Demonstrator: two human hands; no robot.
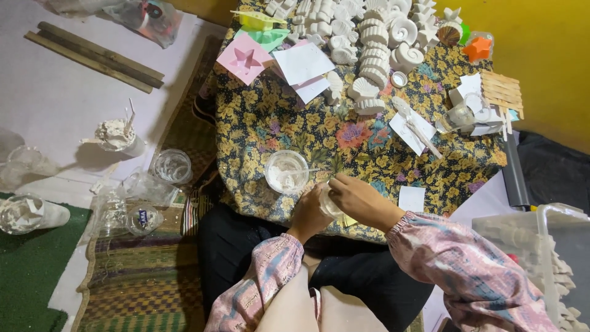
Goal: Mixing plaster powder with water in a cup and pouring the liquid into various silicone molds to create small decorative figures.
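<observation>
Left hand (309,213) and right hand (359,198) grip small white piece (332,206), mostly hidden; white paper square (411,198) just right; plaster cup (286,171) just left.

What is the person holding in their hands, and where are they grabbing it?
Both hands, left hand and right hand, clasp a small whitish object between them, around its sides. What it is cannot be told.

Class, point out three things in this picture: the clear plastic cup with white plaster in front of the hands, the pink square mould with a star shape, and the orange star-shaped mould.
Clear plastic cup with white plaster (286,171): head view, on the plaster inside.
Pink square mould (244,59): head view, on its star recess.
Orange star-shaped mould (478,48): head view, on its centre.
</observation>
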